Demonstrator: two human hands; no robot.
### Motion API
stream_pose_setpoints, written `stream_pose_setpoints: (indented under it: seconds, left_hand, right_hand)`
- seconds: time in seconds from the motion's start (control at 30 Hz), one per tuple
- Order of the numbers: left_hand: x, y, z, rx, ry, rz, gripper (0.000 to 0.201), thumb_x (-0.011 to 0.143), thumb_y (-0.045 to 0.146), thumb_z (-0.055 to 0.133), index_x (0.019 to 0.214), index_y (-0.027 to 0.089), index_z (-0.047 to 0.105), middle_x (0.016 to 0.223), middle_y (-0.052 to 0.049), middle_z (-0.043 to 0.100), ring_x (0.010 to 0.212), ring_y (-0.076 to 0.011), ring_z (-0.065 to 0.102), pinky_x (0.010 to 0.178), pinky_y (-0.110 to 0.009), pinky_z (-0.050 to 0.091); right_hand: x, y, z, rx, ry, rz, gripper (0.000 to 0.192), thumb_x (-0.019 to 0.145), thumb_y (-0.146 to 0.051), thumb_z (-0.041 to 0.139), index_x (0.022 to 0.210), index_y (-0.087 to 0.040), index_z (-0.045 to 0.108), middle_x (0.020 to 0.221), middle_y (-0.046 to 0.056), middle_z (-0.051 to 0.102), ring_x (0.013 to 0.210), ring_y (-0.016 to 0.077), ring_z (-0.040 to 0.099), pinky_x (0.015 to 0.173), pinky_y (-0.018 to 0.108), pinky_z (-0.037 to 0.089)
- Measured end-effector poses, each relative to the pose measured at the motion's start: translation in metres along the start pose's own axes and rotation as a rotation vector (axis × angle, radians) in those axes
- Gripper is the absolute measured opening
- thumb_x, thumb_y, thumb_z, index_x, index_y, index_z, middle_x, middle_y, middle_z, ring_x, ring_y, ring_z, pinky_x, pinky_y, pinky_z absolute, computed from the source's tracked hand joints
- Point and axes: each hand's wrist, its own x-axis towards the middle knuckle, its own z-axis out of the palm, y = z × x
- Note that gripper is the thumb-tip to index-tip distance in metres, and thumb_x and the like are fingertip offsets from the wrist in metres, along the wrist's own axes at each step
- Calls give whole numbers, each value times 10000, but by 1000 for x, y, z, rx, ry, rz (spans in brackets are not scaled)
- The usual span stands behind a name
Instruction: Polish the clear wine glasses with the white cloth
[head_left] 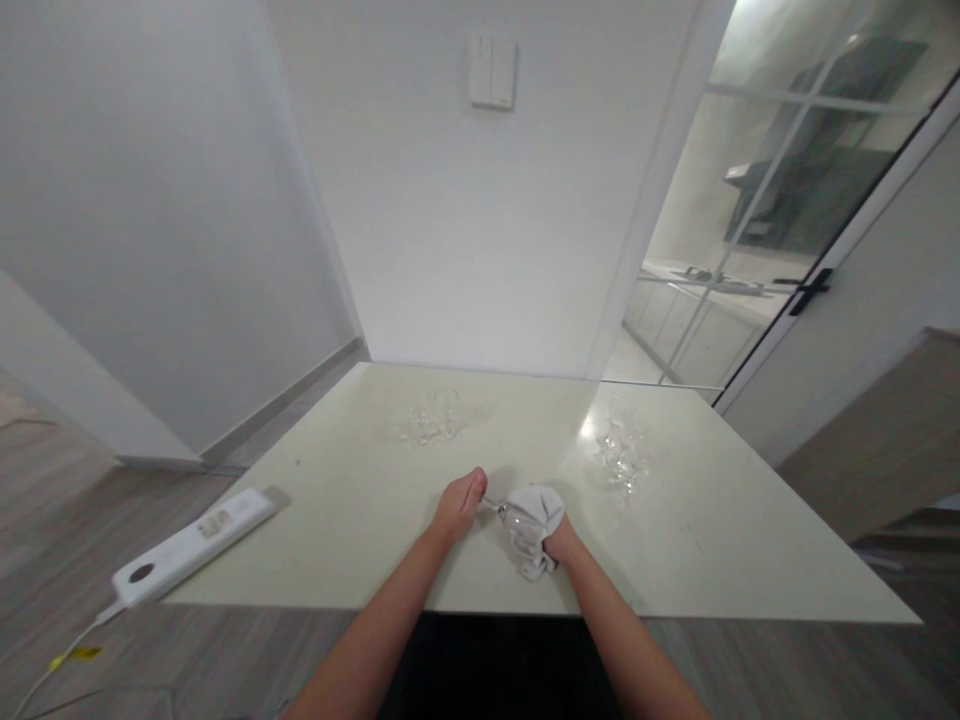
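Note:
A clear wine glass (519,524) lies sideways in the air over the near part of the table, its bowl toward the right. Closed around its foot end is my left hand (459,506), with the thin stem showing between hand and bowl. My right hand (559,542) grips a white cloth (541,506), which covers the bowl's rim and far side. Some of the right fingers are hidden behind or inside the cloth.
Several clear glasses stand on the pale table (337,540): a group (435,418) at back left and another group (621,455) at right. A white power strip (195,545) with a cable rests at the left edge. Behind are a wall and a glazed door (720,230).

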Motion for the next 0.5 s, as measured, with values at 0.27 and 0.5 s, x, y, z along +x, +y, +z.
stream_pose_setpoints:
  seconds: [0.27, 0.5]
  left_hand:
    - [4, -5, 1, -69, -4, -48, 479, 985, 519, 253, 659, 217, 432, 604, 12, 454, 596, -156, 439, 601, -279, 344]
    - [12, -11, 1, -355, 195, -225, 509, 928, 615, 309, 663, 210, 467, 594, 17, 449, 546, -139, 406, 510, -257, 325]
  right_hand:
    - [2, -25, 2, 1, -39, -65, 362, 782, -370, 588, 1042, -193, 767, 1175, 126, 730, 1124, 260, 653, 1084, 431, 443]
    - [12, -3, -2, 81, 206, -60, 443, 684, -458, 725, 1043, -198, 741, 1149, 128, 728, 1106, 322, 632, 1098, 556, 395]
